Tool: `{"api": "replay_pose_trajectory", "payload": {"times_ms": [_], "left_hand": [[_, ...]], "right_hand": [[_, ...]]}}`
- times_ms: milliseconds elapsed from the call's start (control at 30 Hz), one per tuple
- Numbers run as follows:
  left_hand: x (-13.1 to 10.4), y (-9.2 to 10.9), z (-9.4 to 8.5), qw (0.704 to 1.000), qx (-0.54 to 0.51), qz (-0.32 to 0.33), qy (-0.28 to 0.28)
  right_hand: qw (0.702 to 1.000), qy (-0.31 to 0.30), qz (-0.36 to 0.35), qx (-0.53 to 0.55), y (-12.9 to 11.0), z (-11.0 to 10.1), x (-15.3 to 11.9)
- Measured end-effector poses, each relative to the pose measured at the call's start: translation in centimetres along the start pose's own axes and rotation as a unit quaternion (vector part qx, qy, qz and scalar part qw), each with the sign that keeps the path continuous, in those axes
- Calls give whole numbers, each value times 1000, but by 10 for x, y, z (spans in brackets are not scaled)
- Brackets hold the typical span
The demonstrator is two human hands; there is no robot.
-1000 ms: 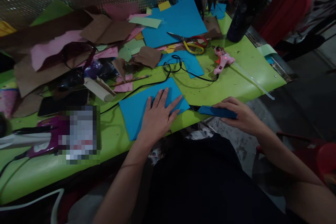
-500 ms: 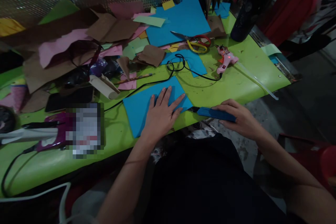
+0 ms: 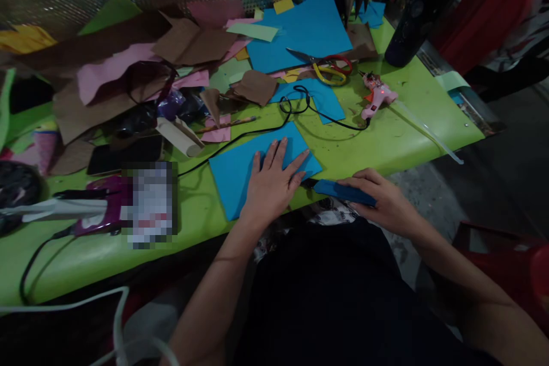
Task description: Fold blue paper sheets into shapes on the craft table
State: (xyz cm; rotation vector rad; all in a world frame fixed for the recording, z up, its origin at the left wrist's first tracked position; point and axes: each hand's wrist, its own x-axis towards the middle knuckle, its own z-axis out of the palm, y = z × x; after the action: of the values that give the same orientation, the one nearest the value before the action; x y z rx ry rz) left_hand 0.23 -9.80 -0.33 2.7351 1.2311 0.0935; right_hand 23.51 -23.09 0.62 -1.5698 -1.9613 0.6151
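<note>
A blue sheet of paper (image 3: 234, 174) lies near the front edge of the green table. My left hand (image 3: 273, 180) rests flat on it with the fingers spread. In my right hand (image 3: 377, 194) is a blue utility knife (image 3: 343, 191), its tip pointing left. That tip sits at the sheet's near right edge, close to my left thumb; whether the blade touches the paper I cannot tell.
Behind the sheet lie a pink glue gun (image 3: 377, 97) with a black cord, open scissors (image 3: 328, 71) and a larger blue sheet (image 3: 309, 23). Brown and pink paper scraps (image 3: 197, 40) pile up at the back left. A dark bottle (image 3: 407, 28) stands at the right.
The knife in my right hand has slid left along the sheet's near edge, closer to my left thumb. My left hand stays on the sheet. The whole view has shifted slightly.
</note>
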Motion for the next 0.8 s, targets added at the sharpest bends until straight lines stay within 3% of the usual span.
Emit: {"api": "replay_pose_trajectory", "payload": {"times_ms": [167, 367, 533, 800], "left_hand": [[3, 2, -5, 999, -36, -16, -1], [-10, -18, -22, 999, -35, -11, 1], [-23, -25, -13, 1000, 1, -6, -12], [-22, -21, -8, 1000, 7, -8, -3]], "right_hand": [[1000, 9, 9, -21, -1, 1, -1], [1000, 8, 15, -21, 2, 1, -3], [1000, 6, 24, -19, 1, -1, -3], [1000, 10, 19, 5, -5, 5, -2]]}}
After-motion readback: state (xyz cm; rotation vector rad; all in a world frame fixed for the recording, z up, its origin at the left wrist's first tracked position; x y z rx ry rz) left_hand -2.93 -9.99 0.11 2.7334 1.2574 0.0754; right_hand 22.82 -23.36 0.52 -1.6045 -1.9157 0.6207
